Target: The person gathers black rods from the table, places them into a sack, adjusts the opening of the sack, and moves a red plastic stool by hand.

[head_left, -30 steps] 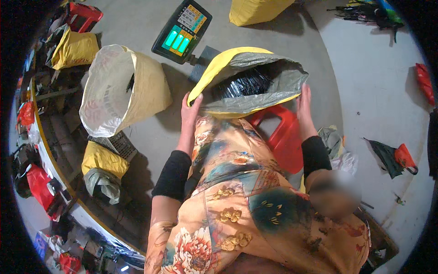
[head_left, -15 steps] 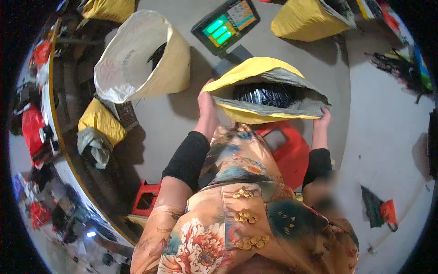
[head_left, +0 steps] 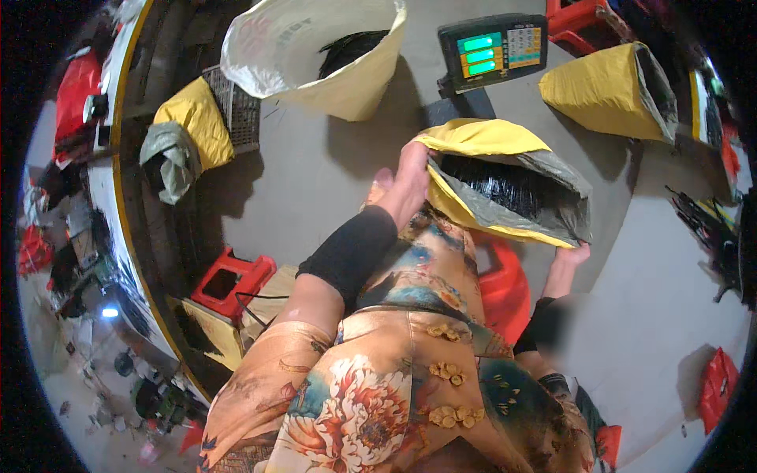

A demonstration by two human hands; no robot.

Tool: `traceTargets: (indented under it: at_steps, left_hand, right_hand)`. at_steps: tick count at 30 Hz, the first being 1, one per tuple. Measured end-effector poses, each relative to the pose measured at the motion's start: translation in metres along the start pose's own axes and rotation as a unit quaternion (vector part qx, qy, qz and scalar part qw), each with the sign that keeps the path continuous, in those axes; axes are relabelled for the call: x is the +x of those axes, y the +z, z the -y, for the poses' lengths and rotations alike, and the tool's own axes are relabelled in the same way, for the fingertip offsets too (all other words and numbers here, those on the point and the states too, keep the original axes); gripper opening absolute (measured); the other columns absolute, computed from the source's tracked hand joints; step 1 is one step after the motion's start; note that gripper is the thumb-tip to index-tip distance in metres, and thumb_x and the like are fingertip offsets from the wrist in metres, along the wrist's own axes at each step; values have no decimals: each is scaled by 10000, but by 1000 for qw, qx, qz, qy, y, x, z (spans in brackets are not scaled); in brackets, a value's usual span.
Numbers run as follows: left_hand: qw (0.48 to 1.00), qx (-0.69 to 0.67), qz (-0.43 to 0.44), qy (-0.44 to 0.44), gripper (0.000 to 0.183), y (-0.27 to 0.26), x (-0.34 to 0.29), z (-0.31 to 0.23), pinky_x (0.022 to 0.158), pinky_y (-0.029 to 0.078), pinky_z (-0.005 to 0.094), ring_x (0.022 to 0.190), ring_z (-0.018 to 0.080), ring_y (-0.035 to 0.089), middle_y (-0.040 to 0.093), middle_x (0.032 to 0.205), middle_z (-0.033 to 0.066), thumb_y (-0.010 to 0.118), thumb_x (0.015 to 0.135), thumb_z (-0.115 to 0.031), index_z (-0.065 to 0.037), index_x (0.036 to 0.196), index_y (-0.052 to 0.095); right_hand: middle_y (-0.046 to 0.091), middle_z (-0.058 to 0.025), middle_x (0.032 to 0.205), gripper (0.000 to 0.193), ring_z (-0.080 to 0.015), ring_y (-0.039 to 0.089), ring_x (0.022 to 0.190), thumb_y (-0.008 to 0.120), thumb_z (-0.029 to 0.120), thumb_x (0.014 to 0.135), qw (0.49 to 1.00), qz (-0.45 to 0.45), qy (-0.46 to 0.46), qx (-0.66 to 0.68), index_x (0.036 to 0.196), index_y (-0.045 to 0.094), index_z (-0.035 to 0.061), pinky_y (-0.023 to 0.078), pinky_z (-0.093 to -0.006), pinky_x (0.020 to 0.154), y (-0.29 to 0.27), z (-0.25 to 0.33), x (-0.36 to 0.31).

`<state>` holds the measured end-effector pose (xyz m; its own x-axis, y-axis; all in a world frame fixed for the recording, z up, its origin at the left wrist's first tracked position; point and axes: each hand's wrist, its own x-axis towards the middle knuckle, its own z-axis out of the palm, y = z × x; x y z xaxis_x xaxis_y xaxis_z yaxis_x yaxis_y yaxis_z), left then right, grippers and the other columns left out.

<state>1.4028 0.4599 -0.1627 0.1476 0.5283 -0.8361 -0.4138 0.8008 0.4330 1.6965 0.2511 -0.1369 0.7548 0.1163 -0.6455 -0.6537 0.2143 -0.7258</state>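
Note:
Between my hands is a yellow woven sack (head_left: 497, 135) with a grey lining, its wide mouth facing up. Inside lie shiny black strips (head_left: 501, 188), bundled together; their exact kind I cannot make out. My left hand (head_left: 406, 177) grips the sack's left rim, fingers closed round the edge. At the lower right corner of the mouth, my right hand (head_left: 573, 256) pinches the rim. Just beyond the sack stands a scale with a lit green display (head_left: 493, 54), its dark base (head_left: 460, 109) partly hidden behind the sack.
A large white sack (head_left: 355, 91) holding black strips stands at the far left. Other yellow sacks sit at the left (head_left: 197, 118) and right (head_left: 603, 91). A red stool (head_left: 501, 292) is behind the held sack, another red stool (head_left: 233, 284) at my left. A long yellow-edged table (head_left: 118, 197) runs along the left.
My view has turned, so the surroundings shift. The sack's mouth now slants down to the right, with my right hand lower than my left. Both hands keep hold of the rim.

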Motion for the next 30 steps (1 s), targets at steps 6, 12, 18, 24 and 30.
traceTargets:
  at_steps: [6, 12, 18, 24, 30]
  left_hand:
    - [997, 59, 37, -19, 92, -2, -37, -12, 631, 345, 268, 676, 148, 438, 472, 670, 43, 408, 670, -114, -70, 663, 489]
    - [1000, 9, 24, 12, 90, -41, -36, 7, 513, 367, 272, 552, 162, 450, 462, 579, 63, 391, 639, -59, -35, 598, 468]
    - [993, -115, -13, -22, 219, -93, -41, 19, 445, 405, 319, 536, 202, 459, 424, 656, 114, 489, 565, -27, -42, 726, 342]
    - [998, -40, -29, -46, 63, -108, -83, -2, 495, 326, 233, 507, 124, 382, 403, 576, 18, 393, 653, -25, -60, 616, 429]
    - [995, 42, -92, -15, 69, -172, -38, 46, 476, 372, 275, 540, 166, 450, 482, 606, 67, 439, 672, -33, -1, 636, 488]
  right_hand:
    - [401, -181, 1106, 436, -334, 395, 1004, 235, 208, 767, 991, 107, 26, -75, 1100, 363, -43, 316, -458, 862, 17, -7, -20]
    - [451, -177, 1038, 406, -310, 452, 931, 253, 168, 762, 983, 127, 71, -113, 1075, 392, -50, 369, -434, 819, 13, -18, -55]
    - [452, -177, 1024, 384, -304, 465, 909, 256, 157, 763, 985, 99, 89, -112, 1062, 390, -44, 384, -422, 802, -4, -35, -69]
    - [451, -204, 972, 364, -311, 474, 886, 255, 175, 744, 978, 115, 67, -158, 975, 409, -61, 399, -435, 776, 6, -41, -90]
    - [469, -172, 879, 276, -291, 486, 812, 272, 167, 743, 970, 132, 63, -196, 852, 441, -22, 403, -423, 754, 13, -57, -90]
